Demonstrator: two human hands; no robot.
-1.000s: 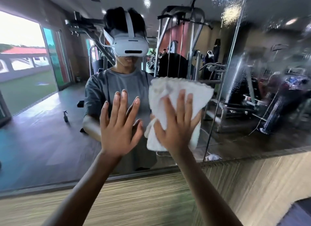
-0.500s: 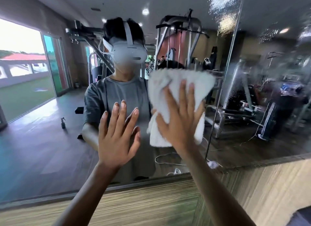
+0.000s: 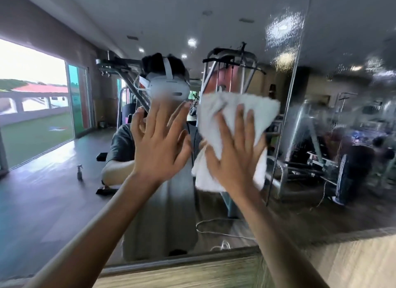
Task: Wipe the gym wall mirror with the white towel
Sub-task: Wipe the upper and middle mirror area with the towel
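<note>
**Mirror** (image 3: 53,202). Wall-mounted, two panels meeting at a vertical seam (image 3: 287,116). The left panel reflects cleanly. The right panel (image 3: 347,126) looks streaked and cloudy, with speckled glare near its top.

**Towel** (image 3: 246,109). White and bunched, flat against the left panel just left of the seam, level with the reflected head.

**Right grip** (image 3: 235,157). Released: fingers spread straight over the towel, pressing it to the glass, none curled round the cloth.

**Left grip** (image 3: 158,146). Released and empty, palm toward the glass just beside the towel. Whether it touches the glass cannot be told.

**Bottle** (image 3: 79,172). Seen only in reflection, standing on the floor behind.

**Hazards, as judged:**
- Towel drop. Only pressure holds it, so easing off mid-stroke could let it slide from under the palm.
- New prints. A bare left palm resting on the clean panel would mark glass that is probably already wiped.
- Smears. The bunched cloth makes uneven contact, and its loose lower fold may drag film across the glass.
- Seam snag. The towel's edge could catch when crossing to the right panel.
- Missed patch. The speckling sits high on the right panel and reach may fall short.
- Progress. The task is likely only part done, as the right panel appears largely unwiped.
</note>
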